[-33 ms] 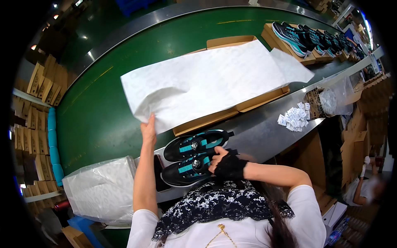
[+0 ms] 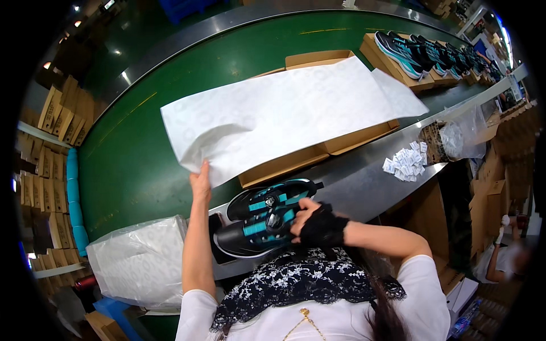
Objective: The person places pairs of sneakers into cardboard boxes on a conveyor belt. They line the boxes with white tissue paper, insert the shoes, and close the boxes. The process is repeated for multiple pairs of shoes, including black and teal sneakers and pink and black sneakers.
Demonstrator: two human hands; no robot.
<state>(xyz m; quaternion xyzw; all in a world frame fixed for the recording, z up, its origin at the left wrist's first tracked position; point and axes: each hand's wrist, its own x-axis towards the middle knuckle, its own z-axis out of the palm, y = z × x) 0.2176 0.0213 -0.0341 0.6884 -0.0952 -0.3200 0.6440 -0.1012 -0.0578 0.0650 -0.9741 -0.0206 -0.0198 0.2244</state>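
Observation:
My left hand (image 2: 200,181) pinches the near-left corner of a large white sheet of wrapping paper (image 2: 284,108). The sheet lies over an open brown shoe box (image 2: 287,166), hiding most of its inside. Directly in front of me are two black-and-teal sneakers side by side: the farther sneaker (image 2: 250,203) rests on the metal ledge, and the nearer sneaker (image 2: 242,237) sits closer to my body. My right hand (image 2: 313,224), in a black fingerless glove, closes on the heel end of the nearer sneaker. A dark flat object beside its toe is partly hidden.
A plastic-wrapped stack of white paper (image 2: 139,261) lies at the near left. Small white packets (image 2: 406,163) are heaped on the metal ledge (image 2: 352,187). More sneakers on boxes (image 2: 401,54) line the green conveyor belt (image 2: 131,153) at the far right. Cardboard boxes (image 2: 54,182) are stacked left.
My left hand has drawn the paper's corner slightly left and toward me. The nearer sneaker has shifted left at its toe and looks a little raised; my right hand has moved slightly right.

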